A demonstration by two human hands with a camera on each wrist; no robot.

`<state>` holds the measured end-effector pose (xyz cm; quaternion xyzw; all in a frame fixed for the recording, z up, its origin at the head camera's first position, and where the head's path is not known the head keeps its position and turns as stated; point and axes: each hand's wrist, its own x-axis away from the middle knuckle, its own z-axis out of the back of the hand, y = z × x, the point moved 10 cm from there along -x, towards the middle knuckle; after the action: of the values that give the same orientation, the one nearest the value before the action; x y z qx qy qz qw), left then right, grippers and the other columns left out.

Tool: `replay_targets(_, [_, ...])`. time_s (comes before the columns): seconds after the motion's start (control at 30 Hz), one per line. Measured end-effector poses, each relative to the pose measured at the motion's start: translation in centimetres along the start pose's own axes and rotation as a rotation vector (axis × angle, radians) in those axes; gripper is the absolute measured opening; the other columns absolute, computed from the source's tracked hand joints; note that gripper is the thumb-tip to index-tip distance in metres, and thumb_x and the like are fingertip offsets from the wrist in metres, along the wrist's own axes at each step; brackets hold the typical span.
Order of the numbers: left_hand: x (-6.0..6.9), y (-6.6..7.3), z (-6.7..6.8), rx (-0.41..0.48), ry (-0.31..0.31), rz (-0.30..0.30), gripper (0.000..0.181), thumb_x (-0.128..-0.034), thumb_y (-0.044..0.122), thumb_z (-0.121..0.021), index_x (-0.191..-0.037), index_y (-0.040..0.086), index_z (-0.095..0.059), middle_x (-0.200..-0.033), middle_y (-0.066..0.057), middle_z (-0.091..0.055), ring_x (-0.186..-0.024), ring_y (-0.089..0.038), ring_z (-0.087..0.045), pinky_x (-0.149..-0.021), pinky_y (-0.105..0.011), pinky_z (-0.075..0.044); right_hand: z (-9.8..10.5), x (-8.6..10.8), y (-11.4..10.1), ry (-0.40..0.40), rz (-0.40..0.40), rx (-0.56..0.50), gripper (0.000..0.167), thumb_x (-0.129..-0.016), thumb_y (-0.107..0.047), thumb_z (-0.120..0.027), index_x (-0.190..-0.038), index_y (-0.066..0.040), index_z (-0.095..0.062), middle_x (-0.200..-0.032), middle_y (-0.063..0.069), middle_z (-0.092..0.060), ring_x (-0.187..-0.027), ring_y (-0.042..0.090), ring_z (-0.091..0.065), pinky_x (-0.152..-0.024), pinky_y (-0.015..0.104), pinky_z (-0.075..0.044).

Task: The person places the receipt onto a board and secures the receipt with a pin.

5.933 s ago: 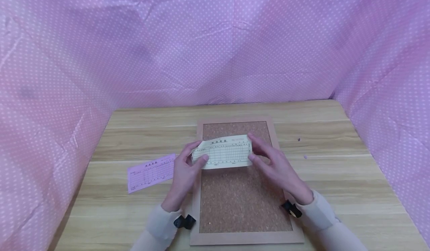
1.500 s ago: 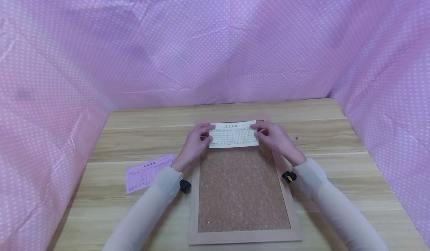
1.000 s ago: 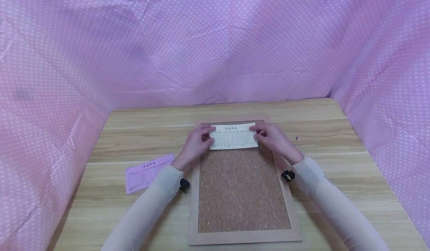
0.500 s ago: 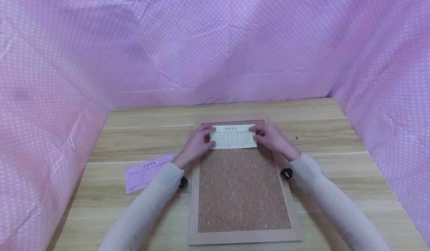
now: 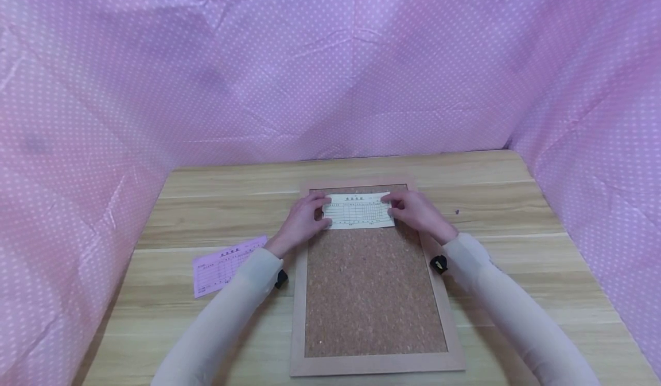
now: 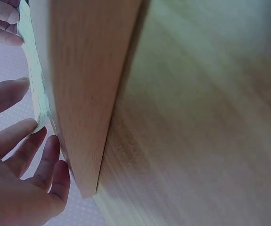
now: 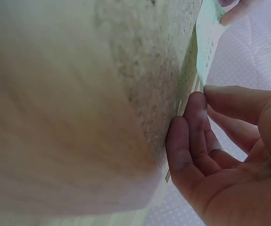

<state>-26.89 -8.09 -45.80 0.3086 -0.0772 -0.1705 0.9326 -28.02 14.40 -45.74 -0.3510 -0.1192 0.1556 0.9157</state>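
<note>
**Cream printed slip [image 5: 358,211] held at both ends over the far part of the cork board [image 5: 374,294]**

The slip lies crosswise over the cork board, just inside its far frame edge, printed side up. At the board's left side, the left hand [image 5: 300,221] has its fingers clamped on the slip's left end. At the board's right side, the right hand [image 5: 420,213] pinches the opposite end between thumb and fingers; its other fingers reach down beside the cork.

The board rests on the wooden bench [image 5: 516,237]. Left of the board lies a pink printed slip [image 5: 219,268], partly covered by the left sleeve [image 5: 222,311]. A small purple bit [image 5: 457,211] sits right of the board. Beyond it hangs pink dotted cloth [image 5: 330,65].
</note>
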Motion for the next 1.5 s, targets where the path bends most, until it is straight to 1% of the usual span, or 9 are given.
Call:
replay_targets(0.23, [-0.1, -0.4, -0.3, -0.022, -0.026, 0.015, 0.060, -0.0893, 0.015, -0.080, -0.143, 0.000, -0.058, -0.154, -0.017, -0.048, -0.142, -0.039, -0.044, -0.120, -0.055, -0.029, -0.1, -0.3, 0.0, -0.015, -0.011, 0.017, 0.037, -0.096, -0.005, -0.066, -0.133, 0.001, -0.067, -0.109, 0.014, -0.069, -0.098, 0.027, -0.061, -0.090, 0.047, -0.052])
replay_targets(0.53, [0.0, 0.0, -0.3, -0.089, -0.001, -0.062, 0.059, -0.0865, 0.012, -0.083, -0.139, -0.004, -0.061, -0.143, -0.018, -0.054, -0.126, -0.035, -0.053, -0.110, -0.050, -0.041, -0.4, -0.8, 0.4, -0.048, -0.018, 0.025, 0.036, -0.094, -0.007, -0.072, -0.129, 0.004, -0.069, -0.101, 0.011, -0.067, -0.089, 0.025, -0.057, -0.080, 0.039, -0.047])
replay_targets(0.63, [0.0, -0.1, -0.3, -0.084, -0.002, -0.057, 0.060, -0.0868, 0.012, -0.083, -0.140, -0.004, -0.060, -0.145, -0.021, -0.051, -0.127, -0.036, -0.052, -0.111, -0.051, -0.040, -0.5, -0.9, 0.5, -0.061, -0.014, 0.033, 0.039, -0.093, -0.009, -0.073, -0.129, 0.004, -0.069, -0.102, 0.011, -0.068, -0.089, 0.024, -0.057, -0.080, 0.038, -0.047])
replay_targets(0.77, [0.1, -0.2, -0.1, -0.073, 0.003, -0.052, 0.066, -0.0883, 0.015, -0.083, -0.146, 0.001, -0.056, -0.154, -0.024, -0.043, -0.138, -0.041, -0.043, -0.117, -0.055, -0.033, -0.7, -1.0, 0.5, -0.084, -0.008, 0.045, 0.042, -0.092, -0.009, -0.075, -0.131, 0.005, -0.067, -0.101, 0.011, -0.067, -0.089, 0.024, -0.056, -0.079, 0.037, -0.047])
replay_targets(0.9, [0.3, 0.3, -0.1, -0.117, 0.016, -0.134, 0.065, -0.0885, 0.015, -0.083, -0.146, 0.004, -0.057, -0.155, -0.022, -0.044, -0.137, -0.041, -0.046, -0.116, -0.056, -0.034, -0.9, -1.1, 0.6, -0.107, -0.014, 0.061, 0.045, -0.091, -0.008, -0.076, -0.133, 0.004, -0.065, -0.102, 0.011, -0.066, -0.091, 0.024, -0.056, -0.080, 0.038, -0.048])
replay_targets(0.97, [0.4, 0.7, -0.1, -0.146, 0.014, -0.180, 0.058, -0.0891, 0.015, -0.082, -0.142, 0.005, -0.061, -0.154, -0.020, -0.047, -0.135, -0.040, -0.049, -0.115, -0.056, -0.036, -1.0, -1.2, 0.7, -0.115, -0.019, 0.068, 0.046, -0.091, -0.007, -0.076, -0.134, 0.004, -0.065, -0.102, 0.011, -0.065, -0.091, 0.024, -0.055, -0.081, 0.038, -0.048])
replay_targets(1.03, [0.6, 0.8, -0.3, -0.165, -0.001, -0.202, 0.051, -0.0912, 0.015, -0.080, -0.139, 0.007, -0.065, -0.154, -0.019, -0.049, -0.136, -0.039, -0.050, -0.116, -0.057, -0.036, -1.0, -1.2, 0.7, -0.119, -0.012, 0.076, 0.046, -0.092, -0.007, -0.076, -0.135, 0.005, -0.064, -0.102, 0.011, -0.065, -0.091, 0.024, -0.055, -0.082, 0.038, -0.048])
replay_targets(1.27, [1.0, 0.2, -0.9, -0.224, -0.081, -0.170, 0.047, -0.0987, 0.023, -0.072, -0.143, 0.010, -0.062, -0.157, -0.013, -0.048, -0.146, -0.038, -0.041, -0.116, -0.062, -0.033, -0.9, -1.1, 0.4, -0.115, 0.009, 0.081, 0.044, -0.091, -0.006, -0.075, -0.132, 0.006, -0.065, -0.101, 0.012, -0.062, -0.091, 0.025, -0.054, -0.081, 0.038, -0.045])
replay_targets(1.5, [1.1, 0.1, -1.0, -0.258, -0.110, -0.166, 0.046, -0.1006, 0.027, -0.070, -0.143, 0.009, -0.062, -0.158, -0.011, -0.047, -0.148, -0.036, -0.039, -0.115, -0.062, -0.034, -0.9, -1.0, 0.1, -0.119, 0.043, 0.077, 0.045, -0.090, -0.006, -0.075, -0.132, 0.008, -0.064, -0.102, 0.014, -0.063, -0.092, 0.026, -0.055, -0.083, 0.040, -0.047])
